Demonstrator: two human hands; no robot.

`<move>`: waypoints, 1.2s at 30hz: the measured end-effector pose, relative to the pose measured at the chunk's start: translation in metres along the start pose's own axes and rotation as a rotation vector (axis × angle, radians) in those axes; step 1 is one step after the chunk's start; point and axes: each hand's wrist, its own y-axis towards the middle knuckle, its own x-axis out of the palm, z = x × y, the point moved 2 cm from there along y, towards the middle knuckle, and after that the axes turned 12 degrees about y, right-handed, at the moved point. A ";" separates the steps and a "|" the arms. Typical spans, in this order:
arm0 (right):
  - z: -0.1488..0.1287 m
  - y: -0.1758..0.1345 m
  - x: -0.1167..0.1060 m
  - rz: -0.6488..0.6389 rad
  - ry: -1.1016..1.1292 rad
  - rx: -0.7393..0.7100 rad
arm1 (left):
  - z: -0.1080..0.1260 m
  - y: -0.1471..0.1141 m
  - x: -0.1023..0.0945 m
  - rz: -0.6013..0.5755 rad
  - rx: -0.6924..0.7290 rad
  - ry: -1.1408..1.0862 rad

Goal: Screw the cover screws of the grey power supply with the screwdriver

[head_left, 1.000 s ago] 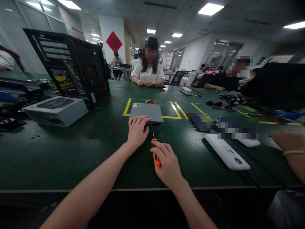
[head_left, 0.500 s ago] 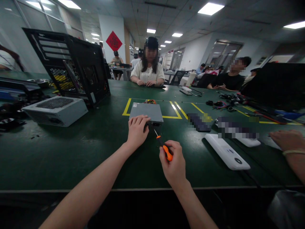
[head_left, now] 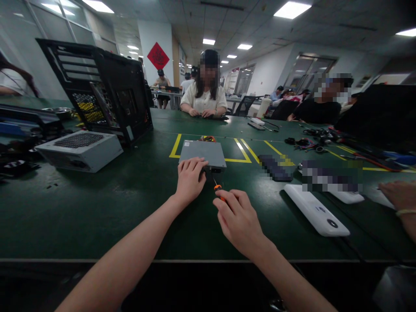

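Note:
A grey computer power supply lies on the green table, coloured wires showing at its far side. My left hand is closed over its near left edge, with fingers on the top face and part of the thumb hidden. In my right hand is a screwdriver with an orange and black handle, mostly covered by my fingers. Its thin shaft points up and away at the near face of the power supply, close to the socket. Whether the tip touches a screw I cannot tell.
On the left stand a black computer case and a second power supply. White power banks with cables and a dark phone lie to the right. Another person's hand is at the right edge. A co-worker sits opposite.
My right hand has turned over the screwdriver handle, so the fingers now cover more of it. My left hand stays on the power supply. The view has shifted slightly.

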 end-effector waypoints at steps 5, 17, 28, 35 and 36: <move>0.007 0.000 -0.004 0.043 -0.100 0.037 | 0.000 0.000 0.001 -0.005 -0.004 0.005; 0.006 0.000 0.000 0.024 0.020 -0.101 | 0.000 0.000 0.001 -0.007 -0.005 0.011; 0.012 -0.011 0.014 -0.040 0.207 -0.033 | 0.000 0.000 0.001 -0.007 -0.001 0.017; 0.009 -0.012 0.022 -0.114 0.181 -0.061 | 0.001 0.000 0.000 -0.006 -0.015 0.011; 0.007 -0.012 0.024 -0.130 0.142 -0.067 | 0.001 0.000 0.000 -0.004 -0.016 0.010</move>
